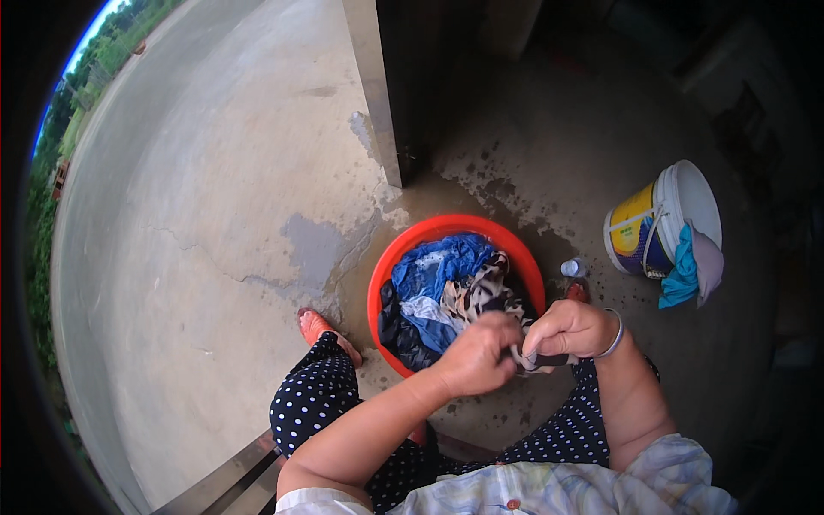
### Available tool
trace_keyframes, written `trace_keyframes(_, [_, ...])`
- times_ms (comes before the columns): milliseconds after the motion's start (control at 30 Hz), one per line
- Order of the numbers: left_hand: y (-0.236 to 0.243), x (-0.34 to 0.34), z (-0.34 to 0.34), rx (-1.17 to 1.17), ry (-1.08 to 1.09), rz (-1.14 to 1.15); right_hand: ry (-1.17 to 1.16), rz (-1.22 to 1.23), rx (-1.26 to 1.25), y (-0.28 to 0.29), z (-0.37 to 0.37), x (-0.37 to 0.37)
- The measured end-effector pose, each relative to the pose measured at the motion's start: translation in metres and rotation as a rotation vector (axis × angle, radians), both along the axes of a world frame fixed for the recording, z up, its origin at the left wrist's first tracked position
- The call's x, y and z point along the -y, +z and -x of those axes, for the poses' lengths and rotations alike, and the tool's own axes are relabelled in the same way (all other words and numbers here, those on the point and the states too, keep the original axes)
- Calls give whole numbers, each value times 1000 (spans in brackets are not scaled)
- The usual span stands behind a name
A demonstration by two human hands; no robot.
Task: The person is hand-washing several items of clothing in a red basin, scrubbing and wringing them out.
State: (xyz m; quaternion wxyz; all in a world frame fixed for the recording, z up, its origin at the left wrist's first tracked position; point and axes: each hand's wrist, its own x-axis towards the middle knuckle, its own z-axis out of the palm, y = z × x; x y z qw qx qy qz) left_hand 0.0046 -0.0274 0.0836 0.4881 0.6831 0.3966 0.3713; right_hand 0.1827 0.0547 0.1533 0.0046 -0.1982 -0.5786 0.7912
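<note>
A red plastic tub [384, 273] stands on the floor between my feet, full of wet-looking laundry. In it lie a blue garment [433, 268], a small white cloth [422, 311], dark cloth [396, 330] and a beige garment with a dark pattern [489, 293]. An edge of the patterned garment is drawn up over the tub's near right rim. My right hand [568, 330], with a bracelet at its wrist, pinches that edge. Close beside it, my left hand [482, 354] is closed in a fist on the same garment, slightly blurred by motion.
To the right, a white bucket with a yellow and blue label [633, 215] leans over, a teal cloth [680, 273] and a greyish cloth [706, 262] hanging from its mouth. A small pale container [573, 268] sits beside the tub. Beyond the tub rises a pillar [375, 94].
</note>
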Motion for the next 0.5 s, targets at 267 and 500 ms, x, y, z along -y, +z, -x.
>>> trace_keyframes(267, [-7,15,4,-317,-114,129,136,-253,-109,5,-20,-15])
trace_keyframes(500, [32,-13,29,-36,218,-45,-434,-144,-470,10,-51,-17])
